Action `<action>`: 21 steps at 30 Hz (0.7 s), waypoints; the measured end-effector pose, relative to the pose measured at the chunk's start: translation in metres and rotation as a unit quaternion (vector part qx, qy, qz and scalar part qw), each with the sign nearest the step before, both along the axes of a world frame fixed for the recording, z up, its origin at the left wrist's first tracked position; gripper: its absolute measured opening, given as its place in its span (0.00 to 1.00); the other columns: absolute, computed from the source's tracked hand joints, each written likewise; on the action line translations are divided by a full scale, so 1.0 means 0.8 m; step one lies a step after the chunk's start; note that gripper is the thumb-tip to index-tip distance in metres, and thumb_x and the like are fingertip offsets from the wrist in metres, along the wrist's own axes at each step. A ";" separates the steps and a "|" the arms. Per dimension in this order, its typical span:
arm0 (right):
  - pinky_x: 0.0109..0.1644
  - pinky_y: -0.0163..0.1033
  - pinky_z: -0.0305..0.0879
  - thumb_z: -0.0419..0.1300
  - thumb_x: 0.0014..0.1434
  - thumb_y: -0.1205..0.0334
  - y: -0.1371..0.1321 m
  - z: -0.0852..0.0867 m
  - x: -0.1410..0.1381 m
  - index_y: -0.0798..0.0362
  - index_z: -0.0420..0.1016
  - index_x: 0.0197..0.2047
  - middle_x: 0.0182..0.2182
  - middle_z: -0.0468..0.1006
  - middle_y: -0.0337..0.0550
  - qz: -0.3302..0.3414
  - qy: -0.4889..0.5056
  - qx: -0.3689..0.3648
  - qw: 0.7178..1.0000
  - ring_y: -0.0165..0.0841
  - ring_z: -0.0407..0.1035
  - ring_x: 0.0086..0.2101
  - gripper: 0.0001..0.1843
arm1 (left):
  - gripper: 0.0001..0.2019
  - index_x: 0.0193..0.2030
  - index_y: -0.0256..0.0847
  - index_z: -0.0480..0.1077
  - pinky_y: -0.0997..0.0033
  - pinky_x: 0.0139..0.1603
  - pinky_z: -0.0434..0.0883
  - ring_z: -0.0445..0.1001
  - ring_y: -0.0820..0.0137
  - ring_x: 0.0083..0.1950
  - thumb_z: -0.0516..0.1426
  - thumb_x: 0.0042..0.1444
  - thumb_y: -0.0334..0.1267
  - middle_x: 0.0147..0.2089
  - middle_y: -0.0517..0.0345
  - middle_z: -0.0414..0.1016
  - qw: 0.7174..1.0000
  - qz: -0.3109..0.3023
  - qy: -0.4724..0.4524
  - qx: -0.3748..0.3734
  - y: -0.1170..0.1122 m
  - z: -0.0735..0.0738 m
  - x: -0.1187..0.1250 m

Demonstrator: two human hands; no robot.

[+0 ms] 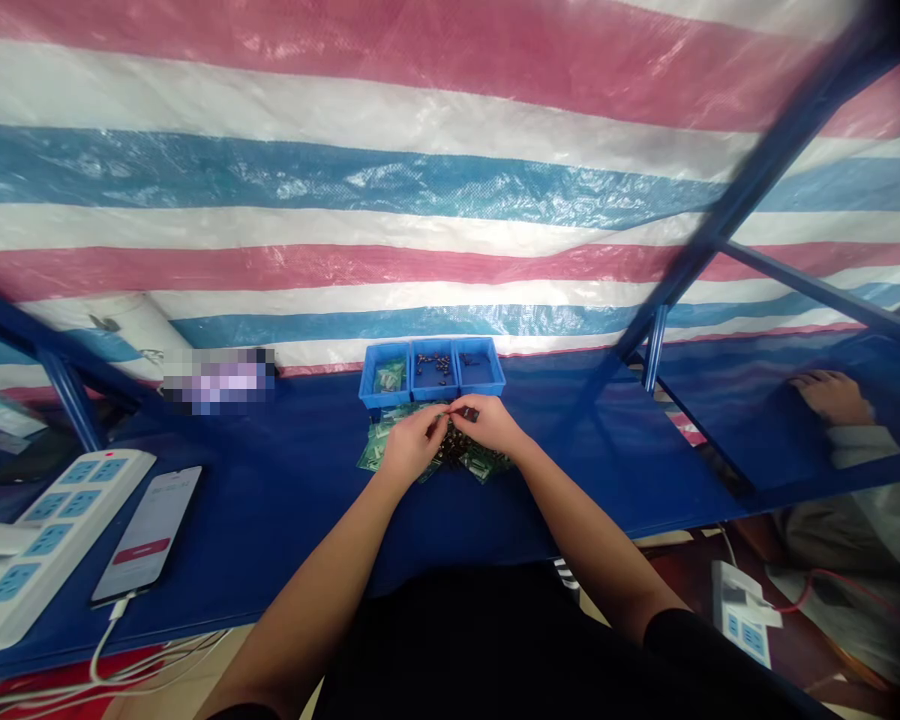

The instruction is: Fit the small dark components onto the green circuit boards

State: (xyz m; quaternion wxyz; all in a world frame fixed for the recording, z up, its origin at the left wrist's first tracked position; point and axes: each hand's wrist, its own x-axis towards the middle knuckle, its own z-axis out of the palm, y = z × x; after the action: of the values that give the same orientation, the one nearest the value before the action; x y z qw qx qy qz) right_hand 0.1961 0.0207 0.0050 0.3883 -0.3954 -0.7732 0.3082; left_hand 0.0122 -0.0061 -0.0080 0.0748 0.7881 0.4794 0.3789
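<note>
My left hand [412,440] and my right hand [487,422] meet over a pile of small green circuit boards [379,445] on the blue table [285,470]. Both hands are closed in a pinch around a small dark part [467,412] held between the fingertips. The pile also holds small dark pieces, partly hidden under my hands. Just behind stand three joined blue bins [431,370]: the left one holds green boards, the middle one small dark parts, the right one looks nearly bare.
A phone [148,532] on a cable and a white power strip [41,530] lie at the left. A striped tarp [420,200] hangs behind. Blue frame bars [750,180] cross at the right. Another person's hand [832,395] rests on the neighbouring table.
</note>
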 end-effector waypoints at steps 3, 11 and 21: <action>0.36 0.36 0.68 0.58 0.58 0.59 0.001 0.000 -0.001 0.53 0.78 0.41 0.37 0.80 0.45 -0.004 0.038 -0.021 0.999 0.31 0.71 0.30 0.11 | 0.14 0.52 0.44 0.71 0.72 0.39 0.72 0.78 0.69 0.40 0.51 0.63 0.42 0.45 0.55 0.79 1.000 -0.008 0.000 0.008 0.001 -0.002 -0.001; 0.39 0.38 0.70 0.60 0.57 0.54 0.001 0.002 0.002 0.52 0.72 0.52 0.37 0.80 0.44 0.030 0.098 -0.069 0.992 0.32 0.72 0.32 0.20 | 0.13 0.50 0.43 0.71 0.72 0.42 0.72 0.77 0.69 0.42 0.50 0.64 0.41 0.46 0.55 0.78 1.000 -0.006 -0.008 0.012 0.001 -0.001 -0.001; 0.38 0.38 0.70 0.60 0.57 0.54 -0.007 0.011 -0.004 0.53 0.78 0.42 0.38 0.80 0.45 0.027 0.087 -0.061 0.994 0.31 0.71 0.32 0.14 | 0.12 0.45 0.42 0.70 0.75 0.32 0.66 0.74 0.70 0.31 0.48 0.65 0.44 0.32 0.58 0.76 0.999 0.019 0.010 -0.032 -0.001 0.005 -0.003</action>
State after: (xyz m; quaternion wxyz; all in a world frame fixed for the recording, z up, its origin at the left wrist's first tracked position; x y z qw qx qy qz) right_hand 0.1927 0.0150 0.0136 0.4206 -0.3694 -0.7268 0.3980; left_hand 0.0100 -0.0068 -0.0040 0.0878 0.7796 0.5069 0.3573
